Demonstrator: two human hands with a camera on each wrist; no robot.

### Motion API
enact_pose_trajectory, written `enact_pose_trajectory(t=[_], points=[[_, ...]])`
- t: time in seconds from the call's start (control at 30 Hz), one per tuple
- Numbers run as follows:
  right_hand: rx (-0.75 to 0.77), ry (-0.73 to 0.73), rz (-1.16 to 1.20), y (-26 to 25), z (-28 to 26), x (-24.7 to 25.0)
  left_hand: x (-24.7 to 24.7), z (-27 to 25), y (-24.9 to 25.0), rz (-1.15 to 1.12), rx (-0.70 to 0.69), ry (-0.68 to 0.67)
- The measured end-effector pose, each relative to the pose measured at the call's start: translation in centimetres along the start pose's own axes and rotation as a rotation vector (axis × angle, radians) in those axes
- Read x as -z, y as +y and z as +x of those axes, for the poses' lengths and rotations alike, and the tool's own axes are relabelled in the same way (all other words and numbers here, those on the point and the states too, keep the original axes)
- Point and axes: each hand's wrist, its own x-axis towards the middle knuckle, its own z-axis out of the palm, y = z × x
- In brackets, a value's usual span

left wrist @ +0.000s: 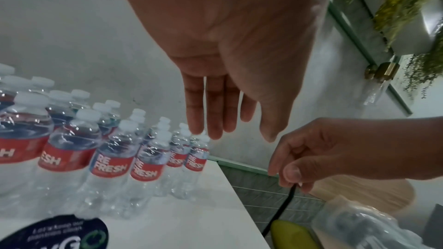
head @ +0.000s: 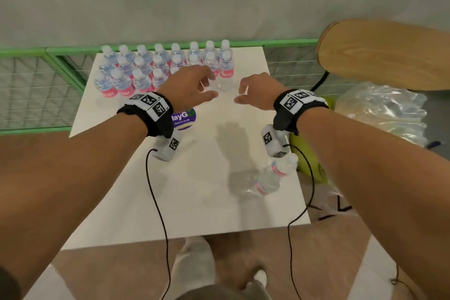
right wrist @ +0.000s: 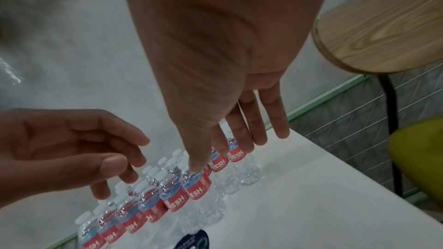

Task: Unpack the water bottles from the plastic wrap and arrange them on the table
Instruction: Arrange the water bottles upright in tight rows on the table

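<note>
From the head view the left hand (head: pixel 192 85) and right hand (head: pixel 255 91) hover empty with loose fingers before the standing bottles (head: pixel 155 68) at the table's (head: pixel 194 202) far left, while two wrapped bottles (head: pixel 272 175) lie near right; the left wrist view shows crinkly, likely slippery walls, best gripped at the label, and the right wrist view shows the same rows.

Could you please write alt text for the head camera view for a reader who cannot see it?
Two empty hands, left hand and right hand, hover over a white table before rows of upright red-labelled water bottles at its far edge. Two more bottles lie near the right edge, beside crumpled plastic wrap.
</note>
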Motion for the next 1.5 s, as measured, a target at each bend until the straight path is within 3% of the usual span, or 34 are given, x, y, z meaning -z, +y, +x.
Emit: enact_pose_trajectory(t=[0.2,0.4,0.6,0.77,1.03,1.5], points=[[0.037,-0.13,-0.103,3.2,-8.6,-1.4,-4.8,-4.6,8.4,0.013,-0.012,-0.112],[0.019,-0.224,-0.219,5.7,-14.0,-3.9,-10.5,-7.7,13.9,0.012,-0.056,-0.349],[0.036,-0.131,-0.269,7.1,-16.0,-6.4,-15.3,-8.6,16.5,0.145,-0.121,-0.398],[0.047,-0.111,-0.224,7.2,-15.9,-6.8,-16.2,-8.1,16.6,0.201,-0.096,-0.404],[0.08,-0.113,-0.189,6.5,-12.0,-4.8,-13.1,-5.2,12.7,0.191,-0.046,-0.345],[0.082,0.02,-0.149,2.6,6.7,-0.4,-5.0,8.5,-1.6,0.201,0.138,-0.118]])
